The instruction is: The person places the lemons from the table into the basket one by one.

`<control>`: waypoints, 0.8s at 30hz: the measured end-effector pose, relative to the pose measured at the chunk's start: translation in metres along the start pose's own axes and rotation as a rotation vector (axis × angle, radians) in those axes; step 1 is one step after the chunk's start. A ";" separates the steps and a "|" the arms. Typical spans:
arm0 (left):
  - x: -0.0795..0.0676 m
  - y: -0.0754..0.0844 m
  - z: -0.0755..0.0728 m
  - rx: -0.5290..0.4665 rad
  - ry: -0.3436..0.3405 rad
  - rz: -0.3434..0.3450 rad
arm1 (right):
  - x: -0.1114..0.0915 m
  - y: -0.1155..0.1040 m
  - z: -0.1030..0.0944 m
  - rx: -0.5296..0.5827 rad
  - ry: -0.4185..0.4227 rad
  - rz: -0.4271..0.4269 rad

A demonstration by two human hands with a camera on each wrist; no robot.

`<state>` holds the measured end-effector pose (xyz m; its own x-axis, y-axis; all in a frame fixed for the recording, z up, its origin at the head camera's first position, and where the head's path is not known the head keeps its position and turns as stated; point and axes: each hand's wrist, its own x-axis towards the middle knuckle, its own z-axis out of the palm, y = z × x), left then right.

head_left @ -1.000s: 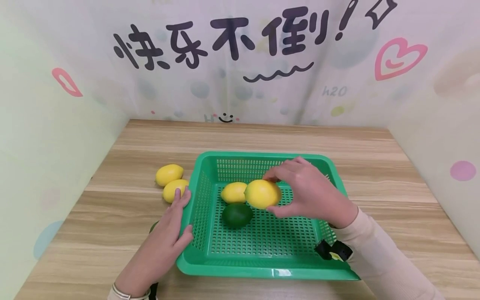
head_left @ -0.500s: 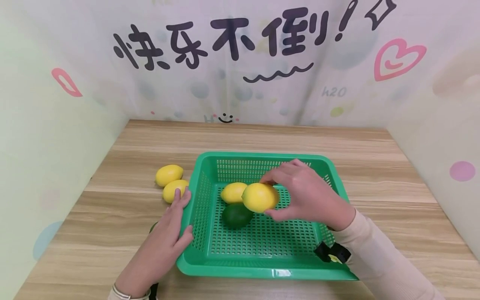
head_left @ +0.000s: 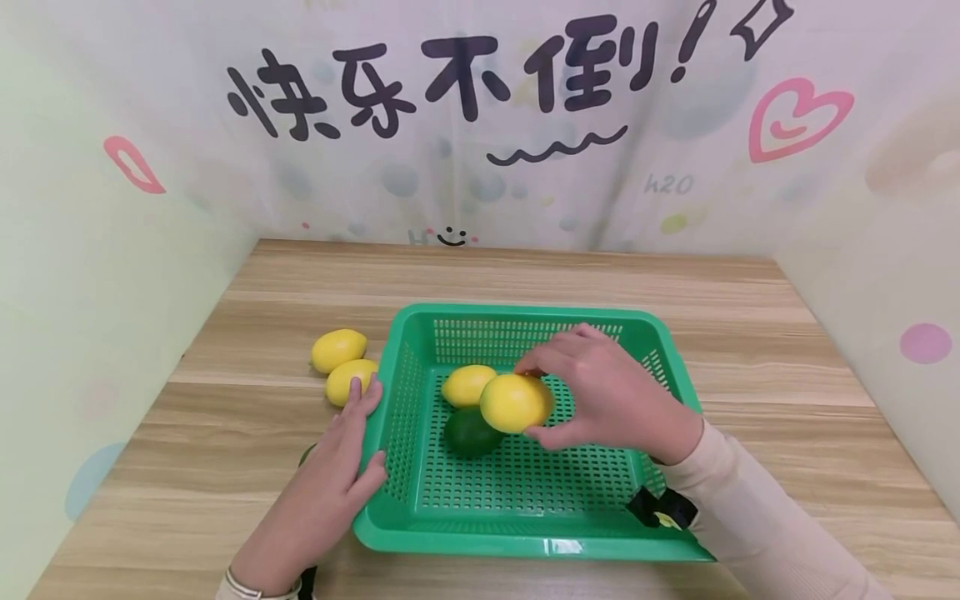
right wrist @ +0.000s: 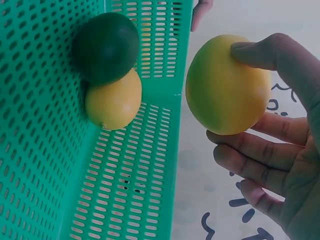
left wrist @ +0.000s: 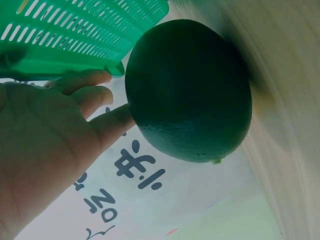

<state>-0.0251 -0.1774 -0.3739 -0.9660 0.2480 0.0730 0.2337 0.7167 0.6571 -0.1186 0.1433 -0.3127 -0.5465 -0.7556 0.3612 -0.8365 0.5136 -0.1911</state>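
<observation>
My right hand [head_left: 600,392] pinches a yellow lemon [head_left: 516,403] between thumb and fingers, above the green basket [head_left: 525,546]. In the right wrist view the held lemon [right wrist: 225,85] shows a greenish side. Inside the basket lie another lemon [head_left: 468,385] and a dark green fruit [head_left: 472,433] like an avocado or lime, side by side. My left hand [head_left: 322,483] rests with extended fingers along the basket's left rim. Beneath it, a second dark green fruit [left wrist: 190,95] sits on the table, mostly hidden in the head view.
Two lemons, one farther back [head_left: 339,350] and one nearer [head_left: 348,382], lie on the wooden table [head_left: 247,400] just left of the basket. A printed cloth backdrop [head_left: 480,192] stands behind the table, and pale walls flank both sides.
My right hand has moved slightly left and down with the lemon, which now overlaps the dark green fruit in the head view. My left hand has stayed at the rim.
</observation>
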 end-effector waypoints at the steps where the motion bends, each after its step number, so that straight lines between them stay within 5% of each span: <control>1: 0.000 0.000 0.000 0.000 0.000 0.000 | 0.000 0.000 0.000 0.004 -0.003 -0.004; 24: 0.000 0.001 0.000 -0.005 -0.010 -0.006 | 0.000 -0.007 0.010 0.025 -0.049 -0.052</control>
<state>-0.0246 -0.1771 -0.3730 -0.9662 0.2502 0.0621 0.2276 0.7146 0.6615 -0.1135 0.1353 -0.3205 -0.5028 -0.8005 0.3261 -0.8644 0.4632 -0.1957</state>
